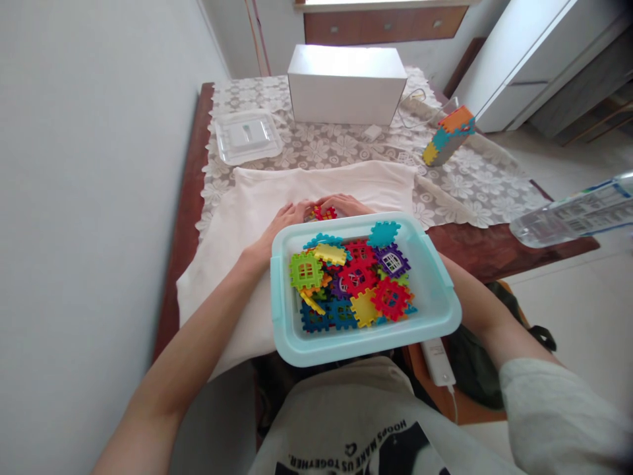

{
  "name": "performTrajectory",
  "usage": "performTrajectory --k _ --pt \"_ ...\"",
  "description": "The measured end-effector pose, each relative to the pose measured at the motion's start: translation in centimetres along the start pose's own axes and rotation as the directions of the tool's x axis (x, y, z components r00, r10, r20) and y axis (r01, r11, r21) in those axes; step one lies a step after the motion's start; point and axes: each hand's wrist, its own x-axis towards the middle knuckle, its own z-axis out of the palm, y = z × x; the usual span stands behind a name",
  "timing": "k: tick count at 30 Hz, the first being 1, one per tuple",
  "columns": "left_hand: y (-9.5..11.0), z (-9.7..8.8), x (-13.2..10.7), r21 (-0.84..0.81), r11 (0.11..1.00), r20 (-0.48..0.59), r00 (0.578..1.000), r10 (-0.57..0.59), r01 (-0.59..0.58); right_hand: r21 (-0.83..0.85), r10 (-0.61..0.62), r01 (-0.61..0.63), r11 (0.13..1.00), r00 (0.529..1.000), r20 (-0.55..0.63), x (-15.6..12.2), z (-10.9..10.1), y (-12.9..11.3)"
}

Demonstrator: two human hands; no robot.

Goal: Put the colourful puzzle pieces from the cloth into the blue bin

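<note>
Beyond the far rim of a light-blue plastic bin [435, 323], my left hand [293, 214] and my right hand [346, 204] meet over the white cloth. Between their curled fingers is a small group of red and yellow interlocking plastic tiles [325, 212]. The bin's edge covers part of the right hand and the lower side of these tiles. Loose tiles fill the bin: a green window tile [305, 270], a purple window tile [392, 262], a red tile [391, 299], a yellow tile [364, 308] and several others.
White cloth [257, 198] lies over the lace tablecloth [321, 145]. A clear lid [248, 136] is at the far left, a white box [346, 86] at the back. To the right stand an assembled tile block [449, 135] and a plastic bottle [573, 211]. A wall [99, 165] borders the left.
</note>
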Motion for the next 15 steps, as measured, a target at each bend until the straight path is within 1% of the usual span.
performTrajectory --k 4,9,12,15 --pt "0.1 -0.2 -0.3 0.0 1.0 0.001 1.0 -0.008 0.008 -0.024 0.011 -0.01 1.0 1.0 0.012 -0.1 -0.2 0.4" --pt "-0.4 -0.3 0.6 0.059 0.998 0.021 1.0 -0.001 0.0 -0.05 0.029 -0.028 0.998 0.999 0.015 0.1 -0.3 0.6" --pt "-0.2 -0.8 0.8 0.091 0.995 -0.024 0.999 -0.032 0.034 -0.082 0.016 -0.018 0.996 1.0 -0.027 0.0 -0.4 0.6" --pt "0.1 -1.1 0.8 0.049 0.997 -0.051 0.997 -0.059 0.062 -0.087 0.029 -0.037 0.996 0.995 -0.096 -0.3 -0.9 0.6"
